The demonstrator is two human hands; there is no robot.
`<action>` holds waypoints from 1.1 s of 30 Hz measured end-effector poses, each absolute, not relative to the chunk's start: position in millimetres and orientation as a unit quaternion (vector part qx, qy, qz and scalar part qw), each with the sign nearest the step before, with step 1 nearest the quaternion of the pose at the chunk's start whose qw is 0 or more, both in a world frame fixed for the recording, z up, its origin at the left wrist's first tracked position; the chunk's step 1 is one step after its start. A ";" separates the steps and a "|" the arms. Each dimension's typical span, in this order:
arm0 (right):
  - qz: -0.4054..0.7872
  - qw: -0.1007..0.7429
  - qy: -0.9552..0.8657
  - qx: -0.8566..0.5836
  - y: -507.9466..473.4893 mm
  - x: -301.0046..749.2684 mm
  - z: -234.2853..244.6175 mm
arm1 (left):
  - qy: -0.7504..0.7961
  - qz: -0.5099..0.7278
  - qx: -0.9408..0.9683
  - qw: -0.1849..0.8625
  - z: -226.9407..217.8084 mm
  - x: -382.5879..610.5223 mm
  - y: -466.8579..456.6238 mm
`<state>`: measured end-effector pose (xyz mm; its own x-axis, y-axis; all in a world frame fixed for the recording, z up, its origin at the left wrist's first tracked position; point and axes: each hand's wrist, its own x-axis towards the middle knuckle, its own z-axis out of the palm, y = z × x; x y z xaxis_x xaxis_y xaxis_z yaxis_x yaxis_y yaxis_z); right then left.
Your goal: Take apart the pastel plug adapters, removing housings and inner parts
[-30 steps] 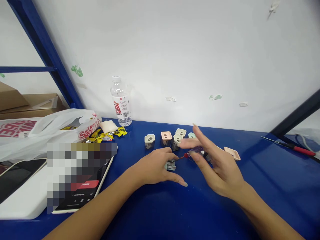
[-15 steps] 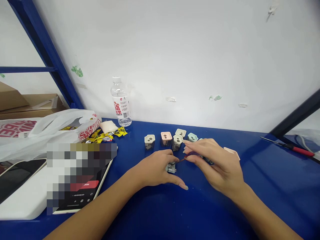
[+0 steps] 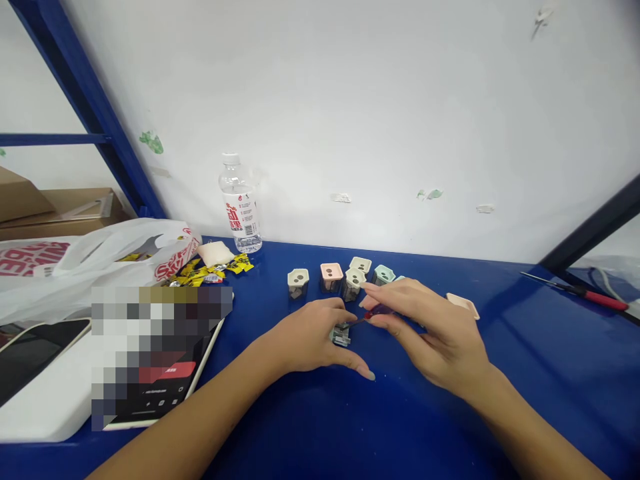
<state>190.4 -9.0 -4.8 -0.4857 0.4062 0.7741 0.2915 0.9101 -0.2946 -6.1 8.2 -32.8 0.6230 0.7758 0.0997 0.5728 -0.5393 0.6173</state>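
Note:
My left hand (image 3: pixel 313 337) rests on the blue table (image 3: pixel 350 427) and pinches a small grey metal part (image 3: pixel 341 334) between thumb and fingers. My right hand (image 3: pixel 425 330) is closed around a small screwdriver (image 3: pixel 373 313) with a red and purple handle. Its tip points left at the grey part and touches it. Just behind the hands stand several small sharpener-like blocks: a cream one (image 3: pixel 298 282), a pink one (image 3: pixel 331 276) and a pale green one (image 3: pixel 383 274).
A water bottle (image 3: pixel 240 207) stands at the wall. To the left lie yellow wrappers (image 3: pixel 220 268), a white plastic bag (image 3: pixel 95 260), a phone (image 3: pixel 160 373) and a tablet (image 3: pixel 35 380). A pink lid (image 3: pixel 463 305) lies right of my hand. A red screwdriver (image 3: pixel 585 293) lies far right.
My right hand went from spread fingers to a closed grip on the small screwdriver and brought its tip onto the grey part. The left hand stayed put.

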 end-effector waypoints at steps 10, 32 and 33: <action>0.082 0.630 -0.680 -0.365 -8.3 192.2 -6.3 | 0.462 0.262 0.832 0.162 -2.3 -30.1 17.1; 0.273 0.422 -0.764 -0.405 0.8 177.2 -31.3 | 0.479 0.239 0.835 0.130 -7.4 -43.1 26.3; 0.271 0.421 -0.764 -0.407 0.8 177.5 -31.2 | 0.477 0.238 0.836 0.133 -7.6 -43.1 26.0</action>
